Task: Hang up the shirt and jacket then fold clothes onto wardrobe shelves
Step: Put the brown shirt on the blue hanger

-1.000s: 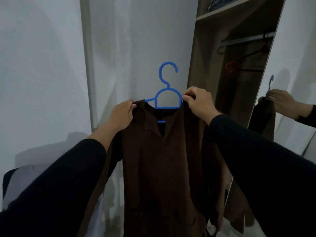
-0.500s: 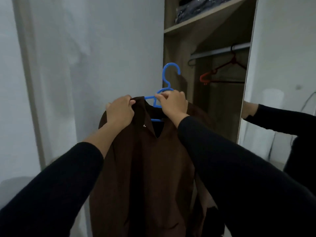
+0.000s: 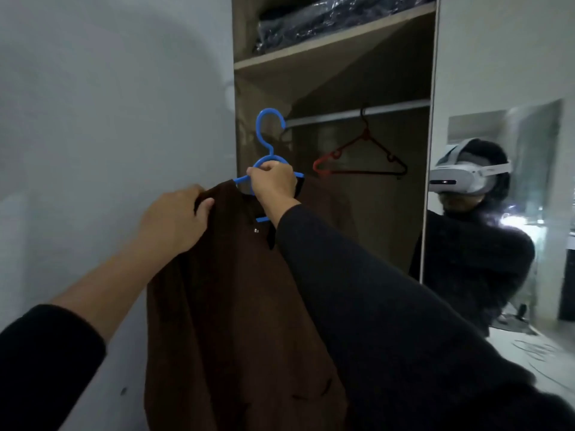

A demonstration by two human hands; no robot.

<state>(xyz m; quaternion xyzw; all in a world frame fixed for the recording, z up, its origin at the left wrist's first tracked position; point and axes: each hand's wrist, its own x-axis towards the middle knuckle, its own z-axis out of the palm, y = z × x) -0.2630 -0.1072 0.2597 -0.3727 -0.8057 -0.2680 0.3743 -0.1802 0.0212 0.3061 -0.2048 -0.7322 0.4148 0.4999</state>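
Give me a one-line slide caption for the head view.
Right hand grips blue hanger carrying brown shirt, left hand holds its shoulder, near wardrobe rail.

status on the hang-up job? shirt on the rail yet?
Done: brown shirt is on the blue hanger. In hand: right hand grips the hanger, left hand holds the shoulder. Left: hook it on the rail, beside the red hanger; no jacket in view.

Brown matt cloth shirt [image 3: 236, 306] on smooth blue plastic hanger [image 3: 270, 132]. Beyond the hanger: matt wood-grain wardrobe shelf [image 3: 336, 46], dull metal rail [image 3: 389, 109]; glossy plastic-wrapped dark clothes [image 3: 326, 20] above.
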